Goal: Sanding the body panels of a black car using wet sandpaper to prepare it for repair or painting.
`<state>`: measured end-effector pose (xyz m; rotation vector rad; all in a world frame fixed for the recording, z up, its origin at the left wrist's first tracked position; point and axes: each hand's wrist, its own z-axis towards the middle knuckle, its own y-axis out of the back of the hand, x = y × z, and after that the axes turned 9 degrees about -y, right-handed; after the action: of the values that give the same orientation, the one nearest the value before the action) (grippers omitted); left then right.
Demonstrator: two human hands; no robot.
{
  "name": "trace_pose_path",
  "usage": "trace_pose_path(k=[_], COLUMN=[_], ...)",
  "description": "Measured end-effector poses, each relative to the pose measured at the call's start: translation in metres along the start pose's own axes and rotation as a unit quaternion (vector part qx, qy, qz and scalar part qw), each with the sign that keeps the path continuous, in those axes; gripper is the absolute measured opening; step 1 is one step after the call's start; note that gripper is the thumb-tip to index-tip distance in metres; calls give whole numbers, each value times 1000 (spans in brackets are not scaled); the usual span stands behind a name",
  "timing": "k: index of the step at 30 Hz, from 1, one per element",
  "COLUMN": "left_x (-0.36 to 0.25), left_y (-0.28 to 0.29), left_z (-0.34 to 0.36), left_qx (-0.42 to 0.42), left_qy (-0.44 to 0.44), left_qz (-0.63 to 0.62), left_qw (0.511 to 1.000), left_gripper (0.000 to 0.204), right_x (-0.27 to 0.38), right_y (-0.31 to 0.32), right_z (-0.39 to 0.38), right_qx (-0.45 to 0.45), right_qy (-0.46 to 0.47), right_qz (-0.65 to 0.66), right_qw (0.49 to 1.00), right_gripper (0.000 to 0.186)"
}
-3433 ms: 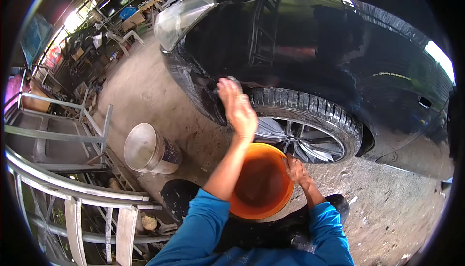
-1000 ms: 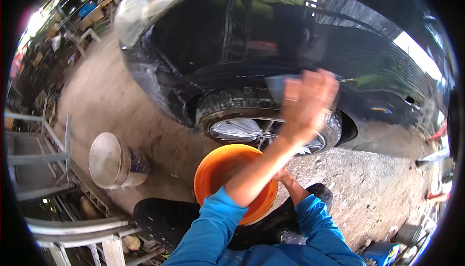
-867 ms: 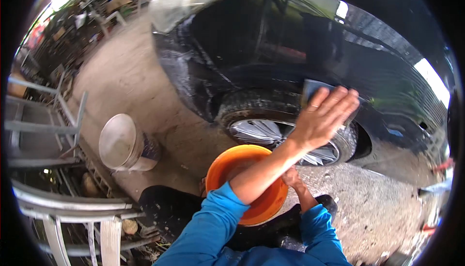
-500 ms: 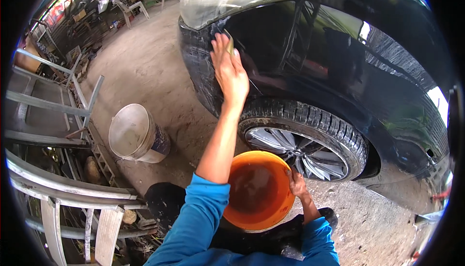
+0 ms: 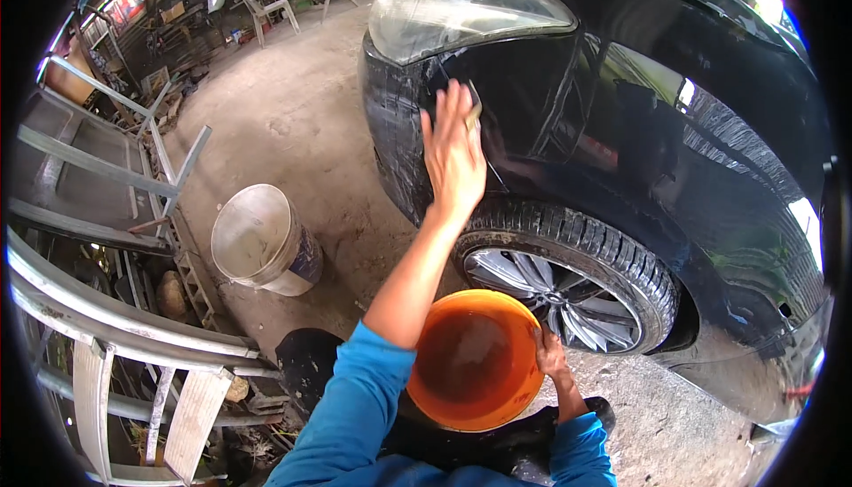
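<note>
My left hand (image 5: 454, 159) lies on the black car's front bumper corner, just below the headlight (image 5: 475, 15). Its fingers are stretched out, with a folded yellowish piece of sandpaper (image 5: 474, 116) pinned beside the thumb; most of the sheet is hidden under the hand. Against the front wheel, an orange bucket (image 5: 524, 389) with murky water in the bottom stands between my legs. My right hand (image 5: 552, 356) grips its right rim, the fingers partly hidden. Scuffed, dull patches mark the bumper (image 5: 395, 123).
A whitish bucket (image 5: 266, 239) stands on the dirt floor to the left. Metal frames and a ladder-like rack (image 5: 133, 327) line the left side. The tyre (image 5: 621, 247) is close by my right hand. A plastic chair (image 5: 266, 12) and clutter sit at the back.
The view has shifted, so the car and buckets appear further right and lower. My left hand has slid slightly down along the bumper with the sandpaper. My right hand stays on the bucket rim.
</note>
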<state>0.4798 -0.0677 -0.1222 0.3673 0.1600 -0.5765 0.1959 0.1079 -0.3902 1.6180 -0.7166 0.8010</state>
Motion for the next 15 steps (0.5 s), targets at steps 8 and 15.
trace_pose_path(k=[8,15], left_x=[28,1], left_y=[11,8], left_z=[40,59], left_qx=[-58,-54], left_qy=[20,-82], left_qz=[26,66], left_qw=[998,993], left_gripper=[41,37], right_x=[0,-22], right_y=[-1,-8], right_z=[6,5], right_qx=[21,-45], right_qy=[-4,35], right_qz=[0,-25], right_qw=[1000,998], right_gripper=[32,40])
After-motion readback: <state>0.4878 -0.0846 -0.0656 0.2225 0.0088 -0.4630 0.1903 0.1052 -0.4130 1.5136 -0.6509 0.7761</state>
